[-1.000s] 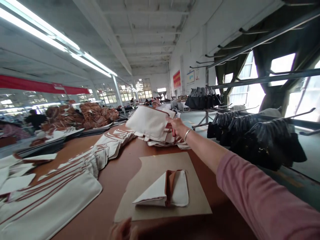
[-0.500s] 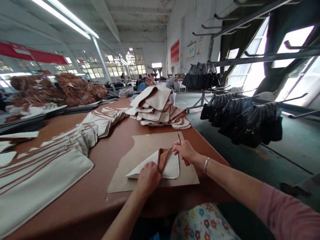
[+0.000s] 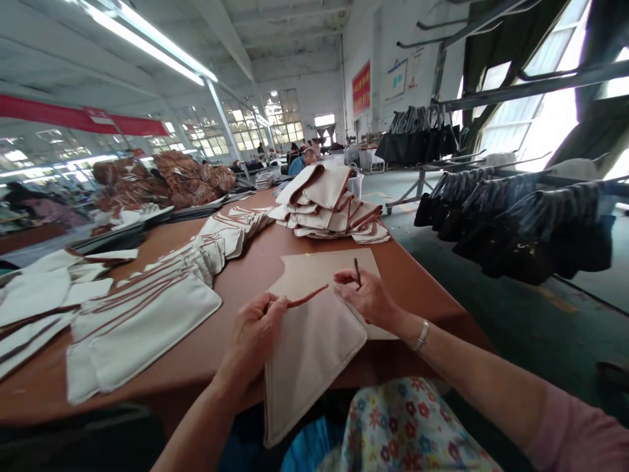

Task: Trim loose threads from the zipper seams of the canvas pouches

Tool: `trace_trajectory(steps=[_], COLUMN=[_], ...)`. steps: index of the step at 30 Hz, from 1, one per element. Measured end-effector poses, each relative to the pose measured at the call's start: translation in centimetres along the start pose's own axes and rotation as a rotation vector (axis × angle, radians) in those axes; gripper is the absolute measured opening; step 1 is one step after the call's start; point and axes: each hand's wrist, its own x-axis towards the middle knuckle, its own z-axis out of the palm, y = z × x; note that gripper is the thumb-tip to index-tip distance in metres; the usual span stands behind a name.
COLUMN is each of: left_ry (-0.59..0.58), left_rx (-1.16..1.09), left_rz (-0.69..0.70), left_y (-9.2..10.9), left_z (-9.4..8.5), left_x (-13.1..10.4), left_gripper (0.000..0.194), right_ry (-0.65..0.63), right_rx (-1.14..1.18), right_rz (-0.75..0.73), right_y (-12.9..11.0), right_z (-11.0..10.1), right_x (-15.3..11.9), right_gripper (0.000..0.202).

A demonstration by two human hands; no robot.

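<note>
My left hand [image 3: 259,328] is closed on one upper corner of a white fabric piece [image 3: 309,354] with brown edging along its top. The piece hangs tilted over the table's front edge, its lower corner above my lap. My right hand [image 3: 366,296] is at the piece's other upper corner, fingers bent; whether they pinch the fabric I cannot tell. A thin dark tool [image 3: 357,272] sticks up out of this hand, its lower part hidden by the palm. Beneath lies a tan sheet of card [image 3: 334,262], partly covered by the piece and my right hand.
A stack of similar white pieces [image 3: 329,203] stands further back on the brown table [image 3: 240,288]. An overlapping row of white pieces [image 3: 152,328] runs along the left. Racks of black bags [image 3: 535,229] stand on the right. A co-worker [image 3: 302,160] sits far behind.
The white piece has been lifted off the card and now hangs toward me, unfolded. My left hand rose and moved left to its corner. The view has turned slightly left.
</note>
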Motion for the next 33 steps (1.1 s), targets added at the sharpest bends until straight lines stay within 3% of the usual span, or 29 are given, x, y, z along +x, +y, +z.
trace_trajectory(steps=[2,4,7,12,15,19,22,28,31,33], left_ry=[-0.044,-0.037,-0.029,-0.108,-0.191,-0.179,-0.254,-0.333,-0.344,-0.372], left_rx=[-0.161,-0.265,-0.436,-1.04,-1.215,-1.133,-0.996,-0.742,-0.446,-0.296], left_rz=[-0.048,-0.099,-0.192,-0.26,-0.276,-0.15,-0.031,0.005,0.052,0.114], left_y=[1.1,1.7,2.2,3.4,3.9,2.9,1.5,0.0,0.2,0.5], left_z=[-0.2,-0.4,-1.4,-3.0,-2.9,-2.5,-2.6,-4.1,-4.8,-4.7], left_x=[-2.5,-4.6,-7.2,-11.5,-13.8,-15.6,-15.6,-14.4,-14.1,-14.1], left_gripper=[0.043,0.041,0.038,0.052,0.052,0.033,0.025,0.023,0.025,0.027], right_ry=[-0.173,-0.309,-0.387,-0.317,-0.276,-0.31,-0.401,-0.376,-0.446,-0.561], right_rx=[0.018,0.018,0.071,0.213,0.327,0.574,0.674,0.307,0.113,0.041], right_rz=[-0.334,-0.467,-0.42,-0.497,-0.486,-0.305,-0.164,-0.283,-0.323,-0.28], right_y=[-4.1,-7.1,-9.7,-12.2,-13.0,-13.2,-13.3,-12.9,-12.5,-12.4], right_z=[0.4,1.1,2.3,3.2,3.5,3.8,3.6,1.3,-0.2,-0.8], right_x=[-1.2,-2.6,-4.8,-7.9,-9.4,-11.2,-12.0,-12.0,-11.8,-12.0], right_gripper=[0.037,0.037,0.03,0.018,0.014,0.009,0.011,0.007,0.007,0.012])
